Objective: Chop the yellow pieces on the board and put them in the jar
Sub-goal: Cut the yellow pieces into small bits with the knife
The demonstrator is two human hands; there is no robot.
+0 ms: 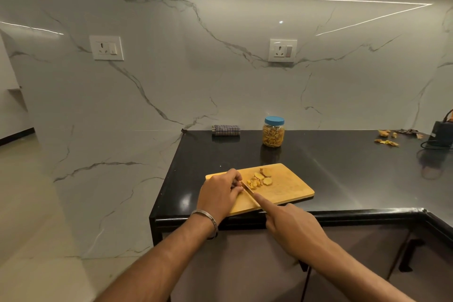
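Note:
A wooden cutting board lies near the front edge of the black counter. Several yellow slices sit in a small heap on its left half. My right hand grips a knife, index finger laid along the blade's spine; the blade rests on the board just left of the slices. My left hand sits on the board's left end with fingers curled beside the blade; whether it holds a piece is hidden. The jar, blue lid on, holds yellow pieces and stands behind the board.
A folded checked cloth lies at the back of the counter by the wall. Yellow peel scraps and a dark device with a cable are at the far right. The counter's left edge drops to the floor.

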